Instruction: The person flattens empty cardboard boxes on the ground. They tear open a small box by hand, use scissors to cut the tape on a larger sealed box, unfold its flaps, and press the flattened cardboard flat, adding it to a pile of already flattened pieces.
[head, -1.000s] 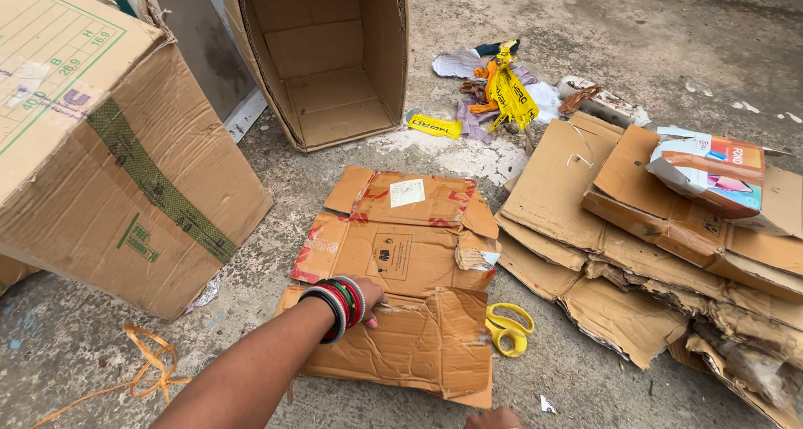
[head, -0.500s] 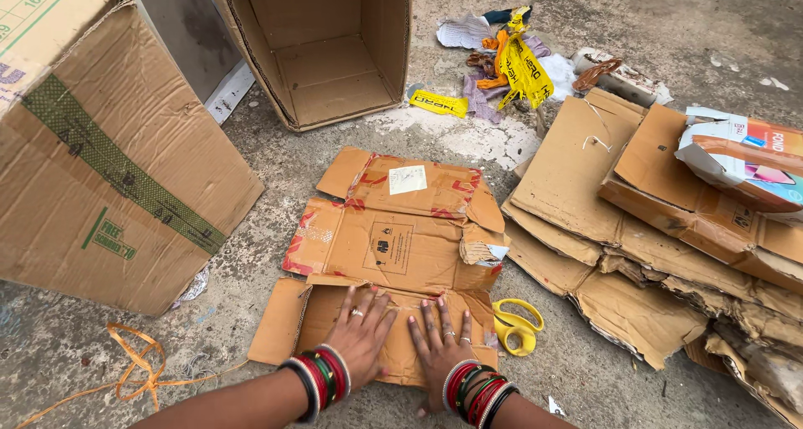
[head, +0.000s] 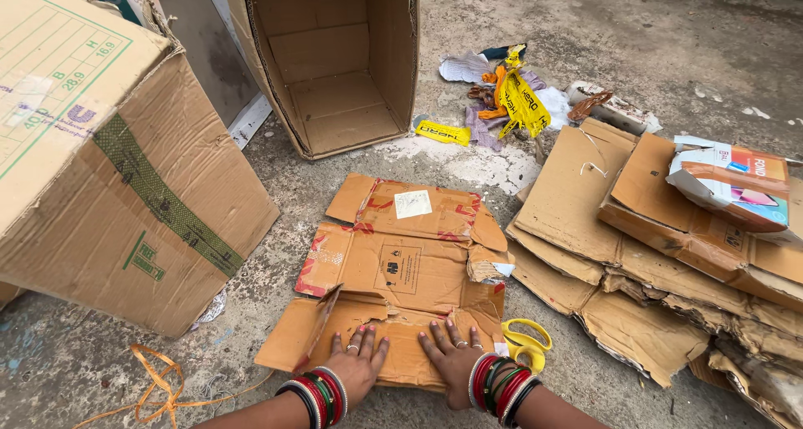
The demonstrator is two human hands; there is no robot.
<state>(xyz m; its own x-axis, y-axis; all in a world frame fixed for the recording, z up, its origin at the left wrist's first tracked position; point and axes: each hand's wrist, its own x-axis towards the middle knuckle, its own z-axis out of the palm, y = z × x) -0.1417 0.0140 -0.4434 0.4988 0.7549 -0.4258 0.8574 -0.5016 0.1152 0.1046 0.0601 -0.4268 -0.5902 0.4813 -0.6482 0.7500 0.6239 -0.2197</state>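
Palms down, your left hand (head: pixel 355 366) and right hand (head: pixel 452 358) lie open with fingers spread on the near flap of the flattened cardboard box (head: pixel 401 270), gripping nothing. That box lies on the concrete ground (head: pixel 636 36), with yellow scissors (head: pixel 527 344) just beside your right hand and a stack of flattened cardboard (head: pixel 636 253) further right.

Both hands (head: pixel 406 364) flat on flattened cardboard (head: pixel 401 270)
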